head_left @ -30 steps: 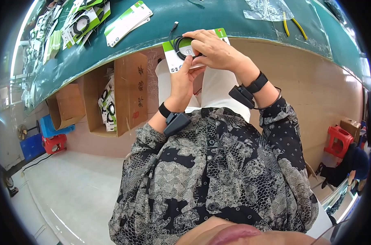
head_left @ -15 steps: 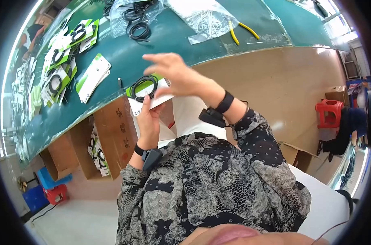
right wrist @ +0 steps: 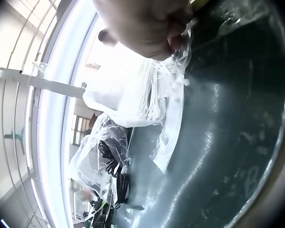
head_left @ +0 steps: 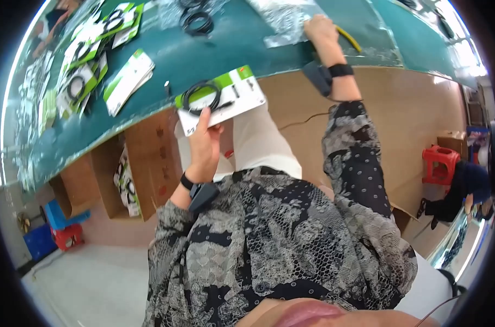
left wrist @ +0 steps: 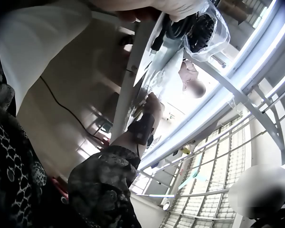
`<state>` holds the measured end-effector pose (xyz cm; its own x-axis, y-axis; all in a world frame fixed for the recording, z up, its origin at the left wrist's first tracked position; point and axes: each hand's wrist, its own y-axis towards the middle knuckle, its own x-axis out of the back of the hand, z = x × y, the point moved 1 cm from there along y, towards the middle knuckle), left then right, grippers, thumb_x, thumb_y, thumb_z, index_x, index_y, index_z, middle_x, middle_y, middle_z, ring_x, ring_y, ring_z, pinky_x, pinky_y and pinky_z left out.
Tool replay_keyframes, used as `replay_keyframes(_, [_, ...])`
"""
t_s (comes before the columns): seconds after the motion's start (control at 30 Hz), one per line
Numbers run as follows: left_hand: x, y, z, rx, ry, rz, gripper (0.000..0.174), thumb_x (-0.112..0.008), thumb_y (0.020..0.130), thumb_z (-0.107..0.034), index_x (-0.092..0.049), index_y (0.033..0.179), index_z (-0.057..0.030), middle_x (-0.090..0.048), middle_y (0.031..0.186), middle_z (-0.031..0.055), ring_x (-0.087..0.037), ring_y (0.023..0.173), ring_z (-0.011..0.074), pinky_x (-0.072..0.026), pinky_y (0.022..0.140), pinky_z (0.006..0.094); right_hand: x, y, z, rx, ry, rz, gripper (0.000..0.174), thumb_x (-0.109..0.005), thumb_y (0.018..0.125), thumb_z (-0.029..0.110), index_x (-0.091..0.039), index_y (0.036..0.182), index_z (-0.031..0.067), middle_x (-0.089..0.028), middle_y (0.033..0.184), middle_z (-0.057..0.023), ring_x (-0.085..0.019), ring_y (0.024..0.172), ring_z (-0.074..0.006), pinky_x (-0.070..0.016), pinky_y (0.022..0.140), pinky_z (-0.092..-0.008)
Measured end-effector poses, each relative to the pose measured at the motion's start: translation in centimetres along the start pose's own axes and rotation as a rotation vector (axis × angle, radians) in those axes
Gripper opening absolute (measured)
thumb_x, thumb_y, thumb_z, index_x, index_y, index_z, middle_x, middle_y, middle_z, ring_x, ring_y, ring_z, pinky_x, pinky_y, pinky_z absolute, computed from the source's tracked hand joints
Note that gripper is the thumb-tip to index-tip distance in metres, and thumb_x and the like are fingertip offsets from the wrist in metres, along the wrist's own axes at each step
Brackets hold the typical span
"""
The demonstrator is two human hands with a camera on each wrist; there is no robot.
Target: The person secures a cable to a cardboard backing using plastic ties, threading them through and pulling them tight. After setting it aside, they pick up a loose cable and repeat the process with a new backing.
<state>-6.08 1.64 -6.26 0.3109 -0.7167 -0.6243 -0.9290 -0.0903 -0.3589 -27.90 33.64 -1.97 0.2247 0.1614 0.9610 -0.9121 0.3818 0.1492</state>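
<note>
Green table [head_left: 165, 54] beyond the left hand [head_left: 204, 152], which pinches the card [head_left: 242, 101]; coil [head_left: 186, 102] laid on it, no fastening visible. Left wrist: cable beside that grip. Right wrist: ties [right wrist: 154, 90] below the right hand [right wrist: 145, 28], its hold unclear

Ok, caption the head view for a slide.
Left hand holds a cable on its card; right hand at a plastic bag.
</note>
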Motion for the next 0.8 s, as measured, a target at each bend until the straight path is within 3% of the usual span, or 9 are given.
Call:
replay_keyframes(0.07, [-0.4, 0.0, -0.2, 0.0, -0.026, -0.004, 0.015, -0.06, 0.091, -0.016, -0.058, 0.105, -0.0088, -0.062, 0.089, 0.001, -0.054, 0.071, 0.0101, -0.0411, 0.056, 0.0264, -1.8, 1.5, -1.2, 0.17, 0.026, -0.028, 0.048, -0.054, 0.082, 0.04, -0.065, 0.1, -0.002, -0.063, 0.103, -0.0253, -0.06, 0.099, -0.0403, -0.0481, 0.087, -0.0457])
replay_keyframes(0.17, [-0.3, 0.2, -0.6, 0.02, -0.013, -0.025, 0.014, -0.06, 0.091, -0.016, -0.059, 0.103, -0.0086, -0.062, 0.087, 0.0009, -0.054, 0.068, 0.0103, -0.041, 0.055, 0.0261, -2.1, 2.1, -1.2, 0.184, 0.061, 0.093, 0.046, -0.054, 0.081, 0.038, -0.065, 0.099, -0.0033, -0.063, 0.105, -0.0252, -0.059, 0.102, -0.04, -0.0477, 0.087, -0.0451])
replay_keyframes(0.3, [-0.3, 0.4, -0.1, 0.026, -0.034, 0.006, 0.011, -0.061, 0.091, -0.015, -0.059, 0.099, -0.0085, -0.061, 0.084, 0.0006, -0.052, 0.064, 0.01, -0.0401, 0.053, 0.0254, -0.2, 0.1, -0.8, 0.232, -0.036, -0.054, 0.039, -0.056, 0.079, 0.033, -0.067, 0.09, -0.0037, -0.065, 0.098, -0.024, -0.061, 0.098, -0.0381, -0.0483, 0.086, -0.0443])
replay_keyframes(0.4, [0.0, 0.5, 0.1, 0.036, -0.059, 0.019, 0.009, -0.061, 0.091, -0.014, -0.059, 0.097, -0.0087, -0.061, 0.083, 0.0004, -0.051, 0.062, 0.0095, -0.0393, 0.051, 0.0247, 0.3, 1.3, -1.0, 0.1, 0.097, 0.36, 0.034, -0.054, 0.081, 0.026, -0.066, 0.102, 0.0017, -0.063, 0.108, -0.0218, -0.06, 0.103, -0.0375, -0.0474, 0.089, -0.043])
replay_keyframes(0.43, [0.2, 0.5, 0.1, 0.051, -0.071, 0.023, 0.008, -0.061, 0.091, -0.014, -0.059, 0.097, -0.0088, -0.06, 0.082, 0.0003, -0.051, 0.061, 0.0091, -0.039, 0.051, 0.0243, -0.1, 1.3, -0.7, 0.101, 0.094, 0.359, 0.034, -0.054, 0.081, 0.026, -0.066, 0.102, 0.0017, -0.063, 0.108, -0.0218, -0.06, 0.103, -0.0375, -0.0474, 0.089, -0.043])
replay_keyframes(0.53, [0.3, 1.0, 0.2, 0.074, -0.097, 0.067, 0.007, -0.061, 0.091, -0.013, -0.058, 0.096, -0.0091, -0.06, 0.081, -0.0001, -0.05, 0.059, 0.0083, -0.0385, 0.05, 0.0239, -1.4, 1.6, -1.0, 0.143, -0.07, 0.041, 0.03, -0.054, 0.083, 0.026, -0.068, 0.098, 0.0036, -0.066, 0.102, -0.0208, -0.061, 0.101, -0.0357, -0.048, 0.088, -0.0413])
replay_keyframes(0.57, [0.4, 1.1, 0.2, 0.073, -0.104, 0.075, 0.007, -0.061, 0.091, -0.013, -0.058, 0.096, -0.0092, -0.059, 0.08, -0.0003, -0.049, 0.059, 0.0079, -0.0383, 0.05, 0.0238, -1.7, 2.2, -1.9, 0.131, -0.087, 0.02, 0.03, -0.054, 0.083, 0.026, -0.068, 0.098, 0.0036, -0.066, 0.102, -0.0208, -0.061, 0.101, -0.0357, -0.048, 0.088, -0.0413])
replay_keyframes(0.63, [0.3, 1.3, 0.3, 0.072, -0.12, 0.094, 0.006, -0.06, 0.091, -0.012, -0.058, 0.096, -0.0093, -0.059, 0.08, -0.0005, -0.049, 0.059, 0.0074, -0.0381, 0.05, 0.0237, -1.7, 2.9, -2.5, 0.196, 0.129, 0.081, 0.04, -0.062, 0.078, 0.036, -0.066, 0.089, -0.0024, -0.068, 0.086, -0.0183, -0.065, 0.075, -0.0294, -0.0513, 0.069, -0.0363])
replay_keyframes(0.8, [0.2, 1.2, 0.0, 0.112, -0.119, 0.052, 0.007, -0.061, 0.091, -0.012, -0.057, 0.096, -0.0091, -0.059, 0.08, -0.0005, -0.048, 0.057, 0.0073, -0.0369, 0.049, 0.0231, 0.9, 0.7, -2.3, 0.156, 0.31, 0.104, 0.032, -0.066, 0.077, 0.03, -0.068, 0.089, 0.0009, -0.068, 0.083, -0.0159, -0.064, 0.075, -0.027, -0.05, 0.072, -0.0339])
